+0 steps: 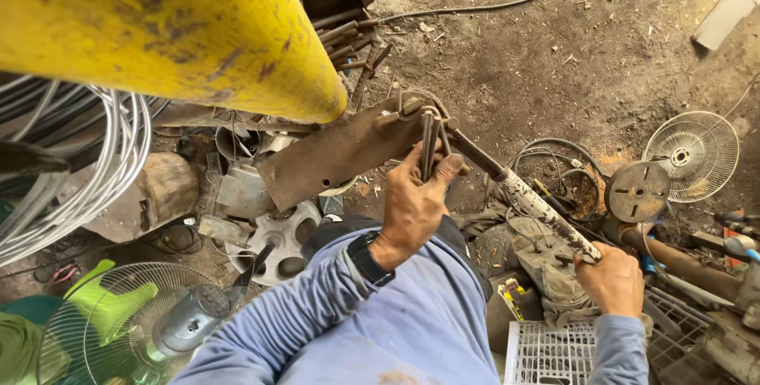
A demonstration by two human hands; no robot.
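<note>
Rusty bending lever [518, 195] runs from the steel plate [336, 155] down to the right hand [611, 280], fisted round its end. Left hand [413, 204] clamps thin rods [428, 144] at the pivot. Looks heavy, stiff, rough; best gripped at the far end.

We see a yellow pipe [158, 29] overhead, grey cables [87, 171] coiled at left, a green fan [119, 322] below. A hubcap [277, 242] lies on dirt, a white crate [546, 353] sits low, a fan guard [690, 155] stands far right.
</note>
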